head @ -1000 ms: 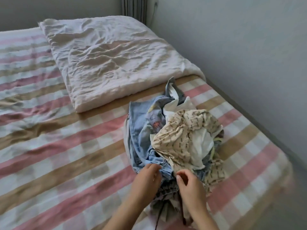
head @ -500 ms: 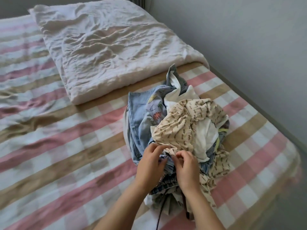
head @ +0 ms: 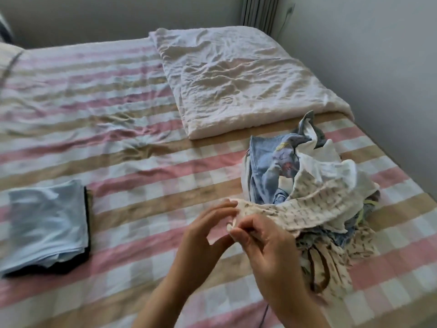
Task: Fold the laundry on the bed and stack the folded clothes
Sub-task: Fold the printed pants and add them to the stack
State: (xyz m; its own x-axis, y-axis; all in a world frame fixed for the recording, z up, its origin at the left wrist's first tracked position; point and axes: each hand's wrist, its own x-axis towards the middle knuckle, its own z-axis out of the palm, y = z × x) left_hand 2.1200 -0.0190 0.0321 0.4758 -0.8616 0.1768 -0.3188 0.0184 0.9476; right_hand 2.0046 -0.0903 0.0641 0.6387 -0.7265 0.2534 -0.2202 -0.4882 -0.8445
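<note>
Laundry (head: 295, 176) lies in one loose heap directly beyond and to the right of the grip, and a cream printed garment (head: 314, 204) stretches out of it in a band toward the two hands. The right hand (head: 264, 247) pinches the near end of that garment between thumb and curled fingers, lifted a little off the bed. The left hand (head: 203, 235) sits just to the left of the pinch, its fingers held apart from the thumb with bare sheet showing between them, and its fingertips touch the garment's end; the blur hides any finer detail. Behind the stretched band, a blue denim piece (head: 267, 166) with small printed figures stands up in the heap, and white and grey cloth shows at the far top of it. Well to the left of the grip, one folded stack (head: 45, 226) rests flat: a light-blue piece on top and a dark piece (head: 87, 221) under it, two layers that can be counted. Everything lies on a bed sheet (head: 118, 138) checked in pink, tan and white. Far beyond the grip, one white crumpled quilt (head: 231, 79) lies folded at the head of the bed. A pale grey wall (head: 378, 55) runs along the right side past the heap.
</note>
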